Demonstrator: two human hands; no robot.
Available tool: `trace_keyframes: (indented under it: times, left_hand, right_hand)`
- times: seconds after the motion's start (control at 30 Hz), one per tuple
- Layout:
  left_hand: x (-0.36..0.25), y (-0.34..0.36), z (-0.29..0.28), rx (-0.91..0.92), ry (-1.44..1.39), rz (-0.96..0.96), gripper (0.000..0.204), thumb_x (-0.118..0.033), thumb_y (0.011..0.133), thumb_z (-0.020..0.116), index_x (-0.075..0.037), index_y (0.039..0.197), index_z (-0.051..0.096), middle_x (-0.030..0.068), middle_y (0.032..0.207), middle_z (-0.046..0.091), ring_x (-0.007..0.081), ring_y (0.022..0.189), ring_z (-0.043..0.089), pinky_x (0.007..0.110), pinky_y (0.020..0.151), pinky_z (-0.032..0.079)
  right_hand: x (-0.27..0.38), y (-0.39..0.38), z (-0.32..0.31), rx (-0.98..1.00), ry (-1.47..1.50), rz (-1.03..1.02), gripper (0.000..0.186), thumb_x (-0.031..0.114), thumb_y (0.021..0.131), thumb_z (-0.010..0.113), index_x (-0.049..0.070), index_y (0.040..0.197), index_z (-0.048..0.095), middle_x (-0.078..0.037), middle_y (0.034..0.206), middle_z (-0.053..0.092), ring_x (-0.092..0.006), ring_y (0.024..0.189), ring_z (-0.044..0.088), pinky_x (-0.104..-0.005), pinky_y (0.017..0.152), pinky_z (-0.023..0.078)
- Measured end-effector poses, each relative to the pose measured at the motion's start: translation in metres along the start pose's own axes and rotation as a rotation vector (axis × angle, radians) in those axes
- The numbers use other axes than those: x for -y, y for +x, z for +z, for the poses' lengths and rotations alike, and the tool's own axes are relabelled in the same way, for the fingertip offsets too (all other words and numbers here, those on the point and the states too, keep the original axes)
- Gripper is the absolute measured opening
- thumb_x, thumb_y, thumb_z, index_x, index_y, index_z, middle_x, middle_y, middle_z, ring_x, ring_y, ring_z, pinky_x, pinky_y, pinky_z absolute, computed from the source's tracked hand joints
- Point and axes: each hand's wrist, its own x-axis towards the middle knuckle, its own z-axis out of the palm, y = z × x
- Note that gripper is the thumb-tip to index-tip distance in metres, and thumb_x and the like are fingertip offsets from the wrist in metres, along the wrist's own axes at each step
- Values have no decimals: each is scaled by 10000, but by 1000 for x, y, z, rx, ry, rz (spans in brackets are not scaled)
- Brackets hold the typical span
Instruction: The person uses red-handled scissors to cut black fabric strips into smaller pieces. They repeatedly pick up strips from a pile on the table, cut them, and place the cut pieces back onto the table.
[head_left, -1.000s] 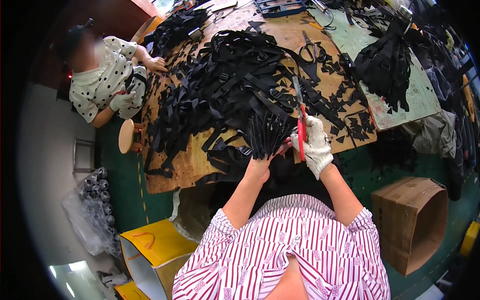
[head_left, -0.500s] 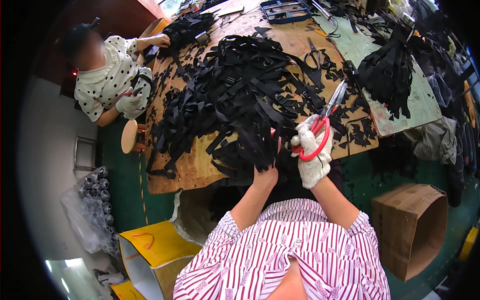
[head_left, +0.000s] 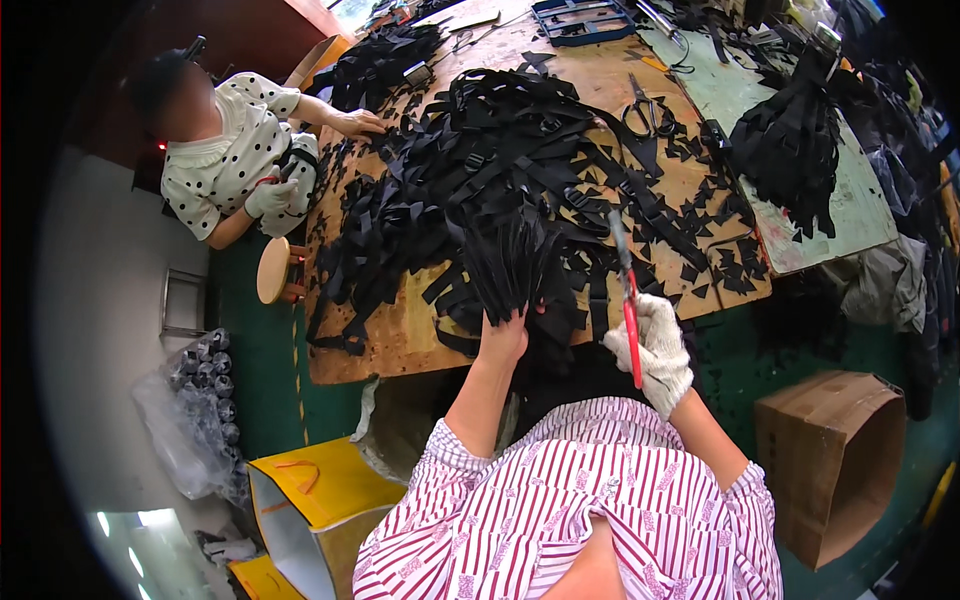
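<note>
My left hand point(head_left: 507, 330), bare, is closed round a bundle of black webbing straps point(head_left: 500, 262) at the near edge of the table. Their free ends fan away from it into a large heap of straps with buckles point(head_left: 490, 130). In a white knit glove, my right hand point(head_left: 655, 352) grips red-handled scissors point(head_left: 627, 300) to the right of the bundle. The blades point away from me and stand apart from the straps. Seen edge-on, they do not show whether they are spread.
A wooden table point(head_left: 400, 325) is strewn with small black scraps point(head_left: 700, 240). Dark-handled scissors point(head_left: 640, 110) and a blue tray point(head_left: 580, 22) lie farther back. A co-worker point(head_left: 240, 150) sits at the left. A cardboard box point(head_left: 825, 465) stands on the right, a yellow bag point(head_left: 325, 485) on the left.
My right hand has drawn back toward me and turned the scissors edge-on. The left hand with its straps has shifted slightly left and nearer. The co-worker's far hand has reached right across the table.
</note>
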Motion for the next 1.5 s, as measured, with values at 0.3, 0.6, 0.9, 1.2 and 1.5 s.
trace_keyframes:
  times: [0.3, 0.6, 0.9, 1.2, 1.5]
  left_hand:
    - [-25, 14, 23, -63, -260, -24, 349, -190, 905, 541, -123, 1244, 487, 46, 1239, 526, 197, 1116, 528, 304, 673, 429]
    - [-51, 34, 44, -415, -394, -421, 220, -145, 769, 724, -109, 963, 625, 13, 956, 625, 139, 838, 606, 270, 682, 480]
    - [-64, 32, 68, -462, -249, -305, 284, -234, 787, 714, -92, 1016, 624, -10, 976, 617, 94, 806, 564, 245, 633, 482]
    - [-29, 30, 60, -443, 105, -242, 363, -156, 882, 591, -96, 1232, 517, 9, 1234, 498, 109, 948, 519, 226, 636, 479]
    - [-3, 6, 53, -46, -38, 106, 488, 32, 897, 466, -32, 1349, 294, 113, 1360, 365, 242, 1238, 406, 375, 1079, 296]
  right_hand:
    - [-17, -14, -11, 186, -402, -44, 539, 132, 743, 656, 19, 1172, 351, -73, 865, 517, -142, 714, 546, -291, 695, 466]
    - [-9, -19, -10, 186, -600, -22, 671, 338, 694, 739, 29, 1194, 415, -165, 967, 575, -308, 817, 606, -363, 730, 476]
    - [-8, -20, -7, 198, -580, -11, 659, 335, 697, 735, 40, 1190, 413, -135, 908, 590, -290, 776, 610, -362, 725, 475]
    - [-12, -18, -9, 184, -581, -53, 690, 368, 697, 724, 39, 1214, 407, -144, 912, 602, -303, 808, 615, -370, 747, 476]
    - [-14, -14, -8, 120, -692, -165, 710, 397, 697, 725, 25, 1217, 414, -181, 1040, 581, -328, 868, 611, -380, 769, 471]
